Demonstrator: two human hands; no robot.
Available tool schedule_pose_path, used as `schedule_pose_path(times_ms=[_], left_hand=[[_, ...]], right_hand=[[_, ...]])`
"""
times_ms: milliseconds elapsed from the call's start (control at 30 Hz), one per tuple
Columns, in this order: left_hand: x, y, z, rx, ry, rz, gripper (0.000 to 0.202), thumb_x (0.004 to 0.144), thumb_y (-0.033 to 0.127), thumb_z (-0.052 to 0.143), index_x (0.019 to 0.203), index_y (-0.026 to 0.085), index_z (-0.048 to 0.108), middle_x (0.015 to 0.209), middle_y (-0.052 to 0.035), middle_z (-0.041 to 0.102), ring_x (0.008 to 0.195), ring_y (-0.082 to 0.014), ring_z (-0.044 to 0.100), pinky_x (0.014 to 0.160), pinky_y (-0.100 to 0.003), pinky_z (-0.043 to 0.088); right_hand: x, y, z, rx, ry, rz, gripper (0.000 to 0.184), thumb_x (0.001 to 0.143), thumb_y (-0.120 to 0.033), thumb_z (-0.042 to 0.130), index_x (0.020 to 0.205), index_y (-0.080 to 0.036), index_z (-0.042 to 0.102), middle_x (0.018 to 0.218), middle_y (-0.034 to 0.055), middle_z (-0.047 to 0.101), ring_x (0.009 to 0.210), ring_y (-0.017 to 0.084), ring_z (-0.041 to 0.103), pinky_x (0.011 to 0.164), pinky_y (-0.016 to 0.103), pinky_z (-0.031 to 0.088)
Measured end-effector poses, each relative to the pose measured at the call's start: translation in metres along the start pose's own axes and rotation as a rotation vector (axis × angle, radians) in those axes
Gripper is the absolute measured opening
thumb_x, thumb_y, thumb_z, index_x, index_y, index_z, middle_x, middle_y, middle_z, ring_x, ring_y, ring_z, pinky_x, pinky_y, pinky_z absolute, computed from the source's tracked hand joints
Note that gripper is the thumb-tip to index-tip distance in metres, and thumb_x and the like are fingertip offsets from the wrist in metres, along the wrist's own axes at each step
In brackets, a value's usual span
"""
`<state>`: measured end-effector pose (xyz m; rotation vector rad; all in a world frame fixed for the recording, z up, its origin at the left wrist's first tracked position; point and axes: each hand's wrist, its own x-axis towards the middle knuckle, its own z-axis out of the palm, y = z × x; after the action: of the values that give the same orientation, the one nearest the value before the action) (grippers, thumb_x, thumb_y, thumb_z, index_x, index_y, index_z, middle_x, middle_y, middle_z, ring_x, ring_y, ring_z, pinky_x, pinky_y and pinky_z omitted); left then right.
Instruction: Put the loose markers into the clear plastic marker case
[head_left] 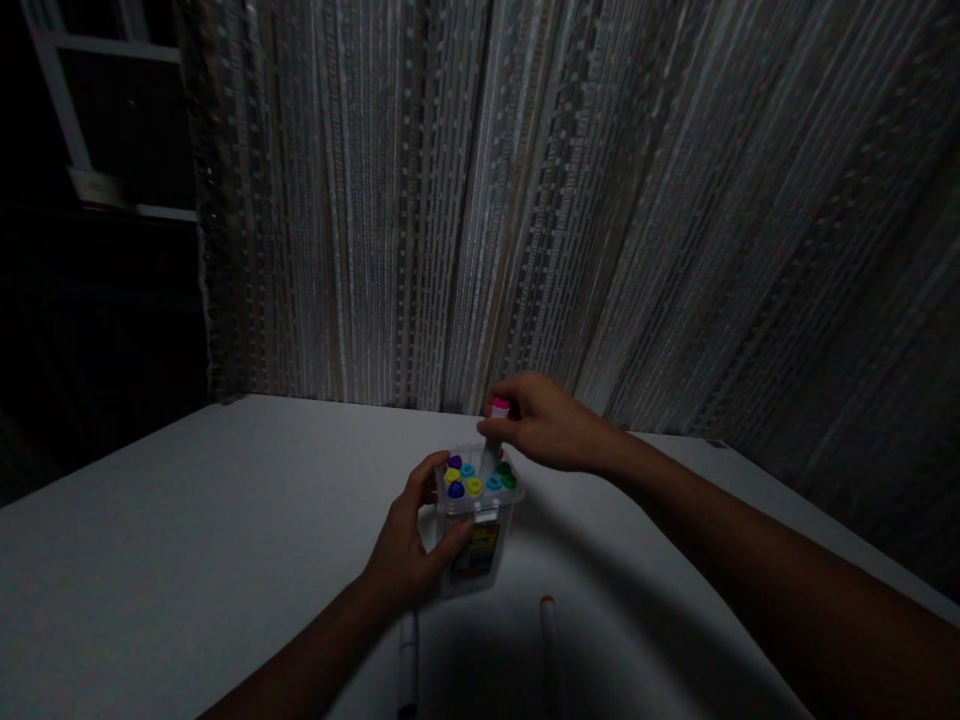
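A clear plastic marker box (480,545) stands upright on the white table (187,540), with several coloured marker caps showing at its top. My left hand (409,545) is wrapped round the box's left side. My right hand (544,420) pinches a white marker with a pink cap (496,425), its lower end inside the box among the other markers.
Two loose markers lie on the table near me: a dark-tipped one (407,665) under my left wrist and an orange-tipped one (549,640) to its right. A patterned curtain (600,200) hangs behind the table, with a dark window (97,150) at the left.
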<state>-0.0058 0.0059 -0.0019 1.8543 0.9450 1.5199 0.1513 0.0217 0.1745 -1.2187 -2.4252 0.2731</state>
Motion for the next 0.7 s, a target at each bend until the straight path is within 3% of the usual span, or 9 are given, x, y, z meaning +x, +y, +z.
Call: schedule_pose_path(times_ms=[233,433,700], left_hand=[[0.001,0.003,0.0,0.005,0.009,0.012,0.061,0.077,0.034,0.061,0.129,0.021,0.032,0.124,-0.0122,0.05,0.114,-0.0292,0.049,0.091,-0.044,0.044],[0.002,0.003,0.0,0.0,0.011,0.016,0.061,0.076,0.034,0.062,0.128,0.02,0.034,0.119,-0.0113,0.054,0.108,-0.028,0.054,0.088,-0.041,0.047],[0.001,0.003,0.0,-0.006,0.01,0.006,0.061,0.077,0.034,0.061,0.128,0.02,0.032,0.121,-0.0119,0.053,0.11,-0.0281,0.052,0.089,-0.041,0.046]], right_hand=[[-0.001,0.01,0.014,-0.131,-0.065,0.014,0.009,0.076,-0.018,0.058,0.069,-0.013,0.059,0.061,0.0001,0.054,0.058,0.012,0.047,0.052,0.022,0.027],[-0.003,0.009,0.014,-0.153,-0.189,-0.043,0.017,0.082,-0.015,0.052,0.073,-0.011,0.065,0.066,0.0037,0.061,0.061,0.012,0.053,0.054,0.022,0.031],[-0.005,0.006,0.011,-0.18,-0.184,-0.053,0.016,0.082,-0.015,0.055,0.083,-0.009,0.07,0.074,0.0071,0.067,0.063,0.013,0.056,0.055,0.021,0.034]])
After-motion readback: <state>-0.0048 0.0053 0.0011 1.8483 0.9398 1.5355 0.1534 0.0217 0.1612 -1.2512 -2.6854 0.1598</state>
